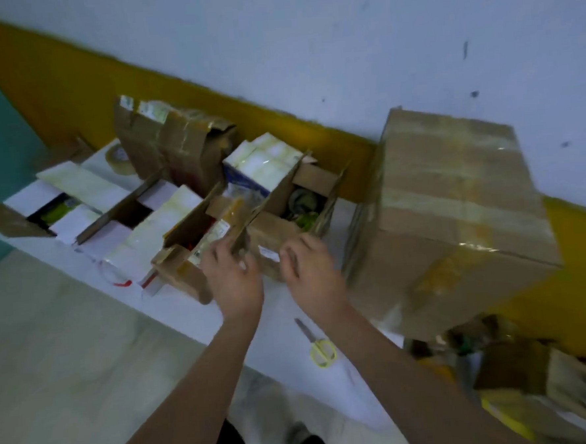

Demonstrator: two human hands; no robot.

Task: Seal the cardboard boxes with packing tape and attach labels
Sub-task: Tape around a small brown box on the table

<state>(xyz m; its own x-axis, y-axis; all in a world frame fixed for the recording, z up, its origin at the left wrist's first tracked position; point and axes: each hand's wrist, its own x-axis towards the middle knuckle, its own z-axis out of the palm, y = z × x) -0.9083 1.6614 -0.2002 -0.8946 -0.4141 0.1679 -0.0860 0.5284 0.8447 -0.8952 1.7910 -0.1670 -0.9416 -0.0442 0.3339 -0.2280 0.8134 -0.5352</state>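
The open box (271, 219) sits on the white table (173, 301), near the middle of its top, its brown flaps standing up and streaked with old yellowed tape. Inside it, toward the wall, lie dark round things and something green, too blurred to name. A white label shows on its near wall between the two hands.

The left hand (231, 277) is at the box's near-left flap, fingers curled on the flap's edge in a pinching grip. The right hand (310, 272) is at the box's near wall with fingers bent over the cardboard; whether that grip holds anything cannot be told through the blur.

Right of the box, just beside it, stands a large sealed carton (455, 212) banded with glossy tape. Left of the box are more open boxes (112, 212) with pale flaps, and behind those a tape roll (119, 158). Yellow-handled scissors (318, 344) lie on the table nearer the person than the box.
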